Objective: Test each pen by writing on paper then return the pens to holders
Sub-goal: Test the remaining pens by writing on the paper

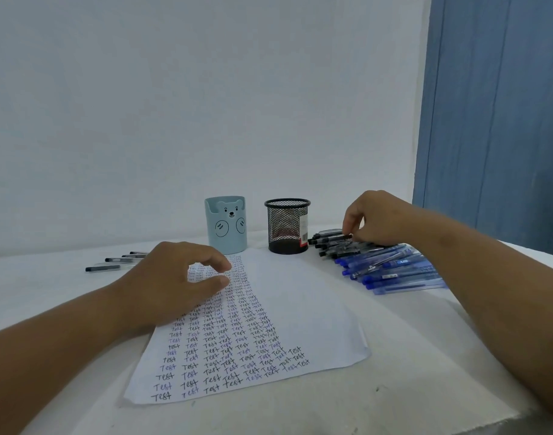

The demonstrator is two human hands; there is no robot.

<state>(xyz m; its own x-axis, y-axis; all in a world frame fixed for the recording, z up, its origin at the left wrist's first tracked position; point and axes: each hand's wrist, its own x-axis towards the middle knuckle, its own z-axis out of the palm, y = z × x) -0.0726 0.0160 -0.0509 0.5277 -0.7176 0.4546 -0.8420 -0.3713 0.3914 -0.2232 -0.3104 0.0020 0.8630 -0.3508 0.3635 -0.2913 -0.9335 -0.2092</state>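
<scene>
A white paper sheet [303, 312] covered with columns of the word "Test" lies in front of me on the table. My left hand [174, 277] rests on the sheet's upper left part, fingers loosely curved, holding nothing. My right hand [375, 218] reaches over a pile of pens at the right and pinches a black pen [331, 237] on top of it. Below the black pens lie several blue pens [391, 273]. Behind the paper stand a light blue bear holder [226, 227] and a black mesh holder [287, 226]; no pen sticks out of either.
Several black pens [112, 265] lie loose on the white table [394, 387] at the left, beyond my left hand. A white wall rises behind the holders and a blue door or panel [495, 120] stands at the right. The table's edge curves round at the bottom right.
</scene>
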